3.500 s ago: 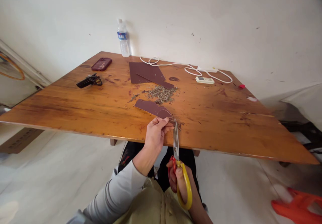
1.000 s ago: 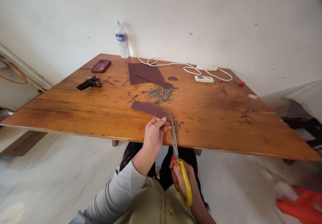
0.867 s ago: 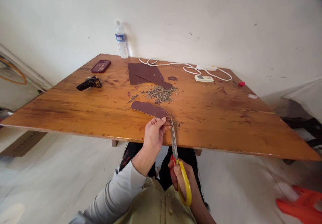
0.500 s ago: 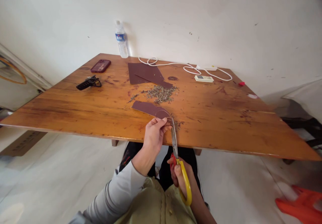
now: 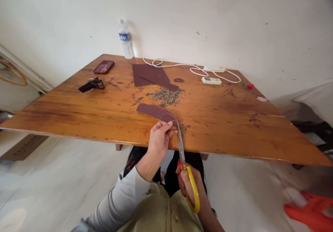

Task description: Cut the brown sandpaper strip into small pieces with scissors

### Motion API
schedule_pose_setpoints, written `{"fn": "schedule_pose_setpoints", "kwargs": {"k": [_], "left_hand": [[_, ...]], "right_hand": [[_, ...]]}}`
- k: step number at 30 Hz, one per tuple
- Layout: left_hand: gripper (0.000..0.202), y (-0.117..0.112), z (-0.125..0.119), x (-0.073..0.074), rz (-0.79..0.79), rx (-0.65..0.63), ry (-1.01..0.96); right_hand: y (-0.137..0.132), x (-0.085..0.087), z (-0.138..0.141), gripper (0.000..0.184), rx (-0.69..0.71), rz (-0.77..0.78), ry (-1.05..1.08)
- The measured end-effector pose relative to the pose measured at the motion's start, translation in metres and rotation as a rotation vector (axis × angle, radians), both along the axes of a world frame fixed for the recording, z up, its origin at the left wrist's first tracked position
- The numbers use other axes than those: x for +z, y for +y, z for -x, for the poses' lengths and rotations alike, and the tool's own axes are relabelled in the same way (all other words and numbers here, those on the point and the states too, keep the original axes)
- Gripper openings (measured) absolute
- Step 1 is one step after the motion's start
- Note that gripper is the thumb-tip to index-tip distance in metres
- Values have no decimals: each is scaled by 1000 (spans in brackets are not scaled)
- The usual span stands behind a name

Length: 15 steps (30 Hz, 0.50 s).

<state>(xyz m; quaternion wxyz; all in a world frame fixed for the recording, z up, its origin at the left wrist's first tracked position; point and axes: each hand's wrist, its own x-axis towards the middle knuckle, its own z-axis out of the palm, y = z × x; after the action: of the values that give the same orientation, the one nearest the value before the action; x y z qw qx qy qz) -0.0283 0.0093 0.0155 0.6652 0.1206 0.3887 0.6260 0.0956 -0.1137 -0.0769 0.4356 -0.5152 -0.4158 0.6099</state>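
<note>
My left hand (image 5: 160, 136) pinches the near end of a maroon sheet strip (image 5: 151, 111), where a rounded outline shows. The strip looks like sandpaper or thin card; I cannot tell which. In my right hand (image 5: 191, 181) are scissors (image 5: 181, 148) with one yellow and one red handle, their blades pointing away from me and meeting the strip's edge beside my left fingertips. Beyond the strip lies a heap of small greyish-brown shreds (image 5: 168, 96). A larger maroon sheet (image 5: 148, 74) with a narrow offcut (image 5: 158, 82) across it rests farther back.
On the wooden table (image 5: 234, 131) are a phone case (image 5: 104, 67), a bunch of keys (image 5: 91, 84), a water bottle (image 5: 126, 41), a white cable (image 5: 177, 65) and a small cream-coloured device (image 5: 211, 81). The wall stands behind; an orange object (image 5: 309, 209) is on the floor at right.
The scissor blades have closed slightly at the strip's edge, and the right hand's fingers have drawn in. My left hand keeps nearly the same place.
</note>
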Motion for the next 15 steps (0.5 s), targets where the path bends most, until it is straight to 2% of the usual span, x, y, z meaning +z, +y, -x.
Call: {"fn": "schedule_pose_setpoints", "kwargs": {"k": [6, 15], "left_hand": [[34, 0, 0, -2, -23, -2, -14], [38, 1, 0, 0, -28, -14, -5]], "right_hand": [[0, -9, -7, 72, 26, -117, -51], [3, -3, -10, 71, 40, -52, -16]]}}
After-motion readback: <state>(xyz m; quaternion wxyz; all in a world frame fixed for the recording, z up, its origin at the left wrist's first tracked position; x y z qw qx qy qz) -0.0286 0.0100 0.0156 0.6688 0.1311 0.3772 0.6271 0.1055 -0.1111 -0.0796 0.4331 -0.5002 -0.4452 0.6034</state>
